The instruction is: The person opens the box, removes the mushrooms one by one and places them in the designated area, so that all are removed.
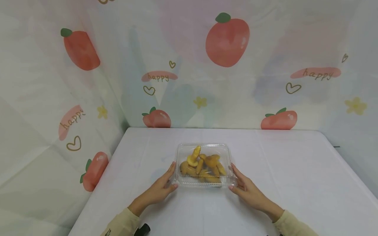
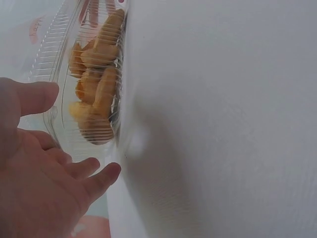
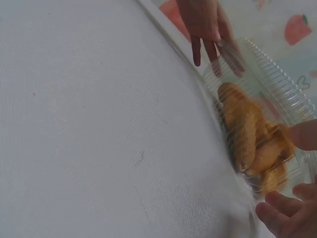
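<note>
Container, clear plastic, ribbed sides, one [image 1: 195,183]; at the middle of the table [image 1: 274,160], toward its far edge; top appears closed; whether the base lies fully flat or slightly raised cannot be told.

Contents: several yellow-brown mushroom-shaped pieces [image 1: 211,160], heaped together, seen through the plastic.

Left hand, one [image 1: 157,190]; at the container's left end; thumb by the near left corner, fingers extended along the side, none curled round it; nothing clenched.

Right hand, one [image 1: 251,193]; at the opposite end; thumb by the near right corner, fingers loosely extended along the side; likewise not clenched; how firmly either presses cannot be told.

Governing relation: the container's long axis runs left to right, straight across the gap between the hands; it lies rightward of the left fingers, leftward of the right; neither hand is clearly nearer, each being at a short end.

Also present: pale sleeves, two [image 1: 123,223]; dark object beside the left sleeve, partly cut off [image 1: 143,230]; printed fabric backdrop with fruit motifs and "happy" lettering [image 1: 189,42].
</note>
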### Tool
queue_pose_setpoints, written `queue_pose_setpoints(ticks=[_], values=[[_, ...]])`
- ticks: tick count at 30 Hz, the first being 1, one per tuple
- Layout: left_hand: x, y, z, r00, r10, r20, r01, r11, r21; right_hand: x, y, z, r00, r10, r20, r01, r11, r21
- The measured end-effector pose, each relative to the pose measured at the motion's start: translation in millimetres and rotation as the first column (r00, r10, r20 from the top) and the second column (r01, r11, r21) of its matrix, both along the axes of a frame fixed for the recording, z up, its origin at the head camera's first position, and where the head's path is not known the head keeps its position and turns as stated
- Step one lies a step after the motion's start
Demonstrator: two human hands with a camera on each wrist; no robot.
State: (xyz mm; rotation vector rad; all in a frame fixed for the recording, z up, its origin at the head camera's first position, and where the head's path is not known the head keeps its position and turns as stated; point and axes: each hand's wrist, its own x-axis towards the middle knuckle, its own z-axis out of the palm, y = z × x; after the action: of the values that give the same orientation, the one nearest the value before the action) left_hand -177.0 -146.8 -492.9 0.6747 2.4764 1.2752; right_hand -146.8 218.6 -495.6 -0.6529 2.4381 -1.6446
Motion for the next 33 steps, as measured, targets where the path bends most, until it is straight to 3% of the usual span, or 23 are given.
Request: queue_pose_setpoints(ticks=[19,26,33], values=[[-1.0,5.8,0.9,1.000,0.016,-0.021,-0.017,0.998,-0.054,2.9,-5.7,5.7,0.998,-0.054,0.032,0.054,0.999,-0.002],[1.2,9.0,-2.6,1.000,0.018,-0.018,-0.019,0.998,-0.062,3.4,-8.0,4.8,0.998,-0.063,0.031,0.063,0.998,-0.009],[7.0,13.2,1.2,0.999,0.037,-0.019,-0.038,0.997,-0.063,4.0,-9.2,1.5,0.997,-0.076,0.011,0.076,0.997,-0.011]])
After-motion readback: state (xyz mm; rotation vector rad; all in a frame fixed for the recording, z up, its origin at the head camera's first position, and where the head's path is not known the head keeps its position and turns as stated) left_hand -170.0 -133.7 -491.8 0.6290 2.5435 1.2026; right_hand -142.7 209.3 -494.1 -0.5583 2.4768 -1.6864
